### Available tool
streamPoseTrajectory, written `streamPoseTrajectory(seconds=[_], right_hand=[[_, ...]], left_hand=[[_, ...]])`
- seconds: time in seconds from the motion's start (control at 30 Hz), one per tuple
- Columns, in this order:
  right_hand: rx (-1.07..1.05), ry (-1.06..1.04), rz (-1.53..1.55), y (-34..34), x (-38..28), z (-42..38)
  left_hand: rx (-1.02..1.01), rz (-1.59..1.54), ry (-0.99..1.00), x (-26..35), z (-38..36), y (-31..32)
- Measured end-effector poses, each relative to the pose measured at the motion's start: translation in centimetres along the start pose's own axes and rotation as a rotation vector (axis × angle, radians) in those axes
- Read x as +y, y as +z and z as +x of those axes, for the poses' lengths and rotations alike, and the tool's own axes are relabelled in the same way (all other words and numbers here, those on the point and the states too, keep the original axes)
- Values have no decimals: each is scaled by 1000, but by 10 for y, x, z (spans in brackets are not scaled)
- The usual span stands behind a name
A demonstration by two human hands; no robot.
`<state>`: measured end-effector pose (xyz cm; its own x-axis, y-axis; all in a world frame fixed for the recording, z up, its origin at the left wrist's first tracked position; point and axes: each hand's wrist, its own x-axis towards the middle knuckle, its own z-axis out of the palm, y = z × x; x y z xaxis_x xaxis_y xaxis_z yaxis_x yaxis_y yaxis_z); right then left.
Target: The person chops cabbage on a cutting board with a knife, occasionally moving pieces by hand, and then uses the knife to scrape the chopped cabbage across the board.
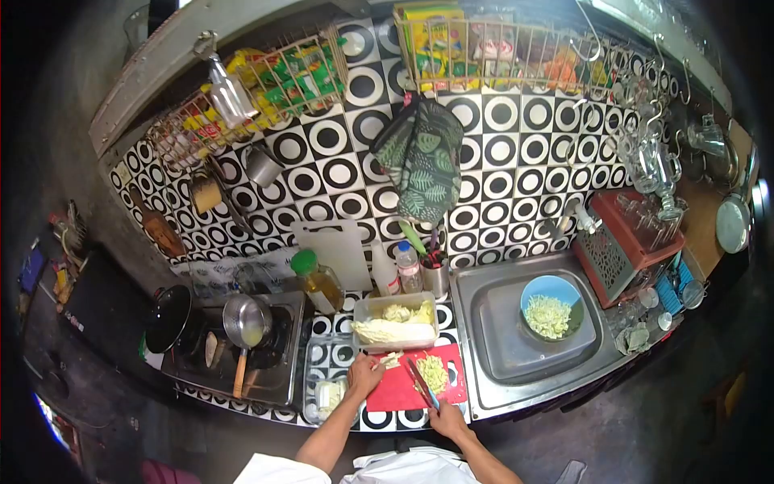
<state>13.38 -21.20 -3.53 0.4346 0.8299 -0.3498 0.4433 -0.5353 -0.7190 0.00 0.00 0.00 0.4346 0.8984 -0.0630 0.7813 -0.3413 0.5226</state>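
Observation:
My right hand grips a kitchen knife by its blue handle, the blade slanting over the red cutting board. Beside the blade lies a heap of chopped cabbage. At the board's upper left, my left hand has its fingers curled in at a small pale cabbage piece. Just behind the board, a clear plastic container holds larger cabbage pieces. A second clear container, with pale pieces inside, sits left of my left hand.
To the right, a blue bowl of shredded cabbage stands in the steel sink. Leftward is a stove with a wooden-handled saucepan and a black pan. A green-capped jar and bottles line the back.

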Motion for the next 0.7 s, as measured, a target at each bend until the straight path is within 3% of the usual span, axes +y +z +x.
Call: streamPoseTrajectory(seconds=[0.1, 0.17, 0.37, 0.47, 0.6, 0.7], right_hand=[[121, 48, -16, 0, -11, -10], [140, 47, 3, 11, -15, -6], [247, 61, 57, 27, -46, -13], [306, 50, 112, 34, -68, -36], [278, 37, 120, 51, -86, -59], [282, 56, 119, 74, -83, -68]], left_hand=[[108, -104, 114, -4, -13, 5], [130, -308, 31, -12, -11, 6], [49, -385, 206, -22, -24, 0], [-55, -649, 143, -28, -40, 0], [-230, -567, 123, -46, -48, 4], [-176, -520, 107, -45, -64, 5]])
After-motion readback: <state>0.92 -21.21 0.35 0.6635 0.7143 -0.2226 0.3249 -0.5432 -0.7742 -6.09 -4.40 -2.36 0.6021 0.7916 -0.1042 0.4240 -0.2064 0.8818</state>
